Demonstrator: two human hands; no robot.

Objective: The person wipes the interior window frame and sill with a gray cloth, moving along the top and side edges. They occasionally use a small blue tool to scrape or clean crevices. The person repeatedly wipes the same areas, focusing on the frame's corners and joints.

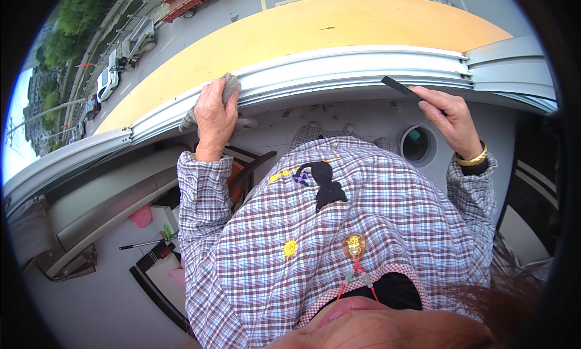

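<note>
A grey cloth (231, 85) is bunched under my left hand (214, 115), which presses it onto the white sliding-window track (354, 61). Part of the cloth hangs down on the inner side. My right hand (447, 115) pinches a thin, flat black strip (399, 87), whose free end points up and left. That strip is held just inside the track, near the white window frame (508, 65) at the right. Whether its tip touches the track I cannot tell.
Beyond the track lies an orange-yellow ledge (345, 22), with a road and parked vehicles below. A round pipe opening (416, 142) is in the floor at my feet. A dark wooden chair (247, 167) stands under my left arm, and a sofa-like seat (109, 204) lies at the left.
</note>
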